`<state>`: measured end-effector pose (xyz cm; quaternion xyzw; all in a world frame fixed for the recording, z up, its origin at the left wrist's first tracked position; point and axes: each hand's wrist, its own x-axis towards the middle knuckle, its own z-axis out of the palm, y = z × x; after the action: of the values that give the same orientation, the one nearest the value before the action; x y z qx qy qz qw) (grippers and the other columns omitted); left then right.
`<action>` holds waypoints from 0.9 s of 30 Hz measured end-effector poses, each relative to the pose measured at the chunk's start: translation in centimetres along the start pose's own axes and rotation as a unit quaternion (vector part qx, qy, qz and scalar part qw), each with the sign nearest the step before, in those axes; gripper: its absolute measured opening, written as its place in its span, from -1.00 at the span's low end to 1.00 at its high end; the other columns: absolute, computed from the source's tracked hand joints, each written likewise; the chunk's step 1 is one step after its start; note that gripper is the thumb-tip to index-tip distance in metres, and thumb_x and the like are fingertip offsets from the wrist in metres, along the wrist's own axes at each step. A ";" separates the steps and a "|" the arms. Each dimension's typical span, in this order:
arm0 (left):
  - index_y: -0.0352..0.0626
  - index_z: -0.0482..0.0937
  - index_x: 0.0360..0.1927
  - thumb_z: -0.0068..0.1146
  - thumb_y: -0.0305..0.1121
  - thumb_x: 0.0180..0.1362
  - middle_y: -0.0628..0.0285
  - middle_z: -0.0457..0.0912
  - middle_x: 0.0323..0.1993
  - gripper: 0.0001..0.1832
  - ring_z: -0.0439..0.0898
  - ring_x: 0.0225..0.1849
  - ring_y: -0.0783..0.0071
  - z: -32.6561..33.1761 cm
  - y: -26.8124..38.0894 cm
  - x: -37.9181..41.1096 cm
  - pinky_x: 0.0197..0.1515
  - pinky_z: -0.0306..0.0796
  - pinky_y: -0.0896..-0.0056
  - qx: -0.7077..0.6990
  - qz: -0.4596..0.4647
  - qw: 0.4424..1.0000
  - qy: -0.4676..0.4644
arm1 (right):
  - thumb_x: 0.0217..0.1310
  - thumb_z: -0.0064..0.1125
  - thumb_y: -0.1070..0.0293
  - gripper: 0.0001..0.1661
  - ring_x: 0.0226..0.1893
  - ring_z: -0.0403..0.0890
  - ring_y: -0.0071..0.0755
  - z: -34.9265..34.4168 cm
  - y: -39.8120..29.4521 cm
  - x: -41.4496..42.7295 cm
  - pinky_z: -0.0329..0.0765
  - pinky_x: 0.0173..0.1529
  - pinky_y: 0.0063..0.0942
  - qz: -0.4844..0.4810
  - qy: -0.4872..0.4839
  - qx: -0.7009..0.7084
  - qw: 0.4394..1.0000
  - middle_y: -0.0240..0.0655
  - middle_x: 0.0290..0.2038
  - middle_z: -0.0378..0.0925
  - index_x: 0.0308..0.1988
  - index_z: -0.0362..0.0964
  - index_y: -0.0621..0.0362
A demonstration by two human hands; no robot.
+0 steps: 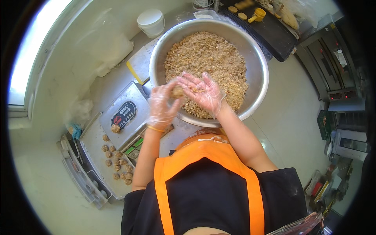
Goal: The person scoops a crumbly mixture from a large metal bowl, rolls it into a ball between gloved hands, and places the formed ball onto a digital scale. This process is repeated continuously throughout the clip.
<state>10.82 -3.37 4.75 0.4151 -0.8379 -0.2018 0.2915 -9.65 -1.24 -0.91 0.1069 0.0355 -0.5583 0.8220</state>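
Note:
My left hand [163, 102], in a clear plastic glove, holds a ball of nut filling [177, 92] between thumb and fingers; it is a little blurred. Beside it my right hand [205, 92], gloved too, is palm up with fingers apart and some crumbs of filling on the palm. Both hands are over the near left part of a large steel bowl [263, 76] of loose chopped-nut filling [205, 55]. Left of the bowl is a digital scale [107, 120] with one ball [115, 128] on its plate.
A metal tray [94, 147] with several balls [117, 161] lies beside and partly behind the scale. Past the bowl stand a lidded white bucket [151, 22] and a black baking tray [273, 35] bearing a yellow cup [258, 14]. An oven [329, 64] is at the right.

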 end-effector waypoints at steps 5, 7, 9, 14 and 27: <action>-0.02 0.51 0.30 0.40 -0.28 0.01 0.27 0.50 0.29 -0.31 0.42 0.33 0.09 4.6 1.5 0.5 0.43 0.19 -0.01 0.162 0.105 0.981 -0.016 | 0.52 -0.17 -0.24 -0.13 0.37 0.35 0.01 1.0 0.7 -0.2 0.35 0.42 0.01 -0.031 0.204 -0.261 0.943 0.02 0.42 0.25 0.35 0.22 0.36; -0.04 0.49 0.33 0.38 -0.22 0.02 0.30 0.37 0.44 -0.28 0.32 0.44 0.09 6.1 1.6 -1.0 0.52 0.06 -0.04 0.185 0.124 0.974 -0.047 | 0.48 -0.13 -0.31 -0.13 0.35 0.37 -0.10 0.5 2.2 0.1 0.35 0.36 -0.01 -0.095 0.275 -0.347 0.892 -0.10 0.42 0.29 0.33 0.29 0.29; -0.15 0.48 0.33 0.23 -0.25 0.12 0.28 0.27 0.52 -0.35 0.17 0.55 0.13 7.3 1.2 -1.8 0.58 -0.12 -0.08 0.219 0.128 0.964 -0.080 | 0.48 -0.14 -0.30 -0.13 0.35 0.36 -0.14 0.7 3.1 0.4 0.29 0.39 -0.06 -0.130 0.360 -0.392 0.836 -0.11 0.42 0.29 0.34 0.28 0.27; -0.21 0.54 0.26 0.06 -0.40 0.17 0.26 0.29 0.51 -0.47 0.14 0.57 0.19 9.2 1.2 -1.3 0.58 -0.10 -0.10 0.229 0.166 0.956 -0.078 | 0.58 -0.27 -0.18 -0.24 0.30 0.41 -0.17 -1.7 2.7 1.6 0.33 0.40 -0.22 -0.214 0.336 -0.322 0.859 -0.12 0.37 0.35 0.36 0.25 0.26; -0.05 0.51 0.27 0.57 -0.16 -0.20 0.15 0.59 0.03 -0.14 0.47 0.19 0.01 6.3 2.3 2.3 0.45 0.13 -0.05 0.074 0.011 0.995 -0.073 | 0.48 -0.22 -0.35 -0.18 0.03 0.61 -0.12 -1.4 -0.9 -0.8 0.59 0.18 -0.16 -0.055 0.193 -0.170 0.965 -0.11 0.03 0.60 0.14 0.47 0.21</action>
<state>4.25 -3.34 2.12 0.4108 -0.8739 -0.1661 0.1998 -10.74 -0.55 -2.29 0.0694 0.2934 -0.5569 0.7739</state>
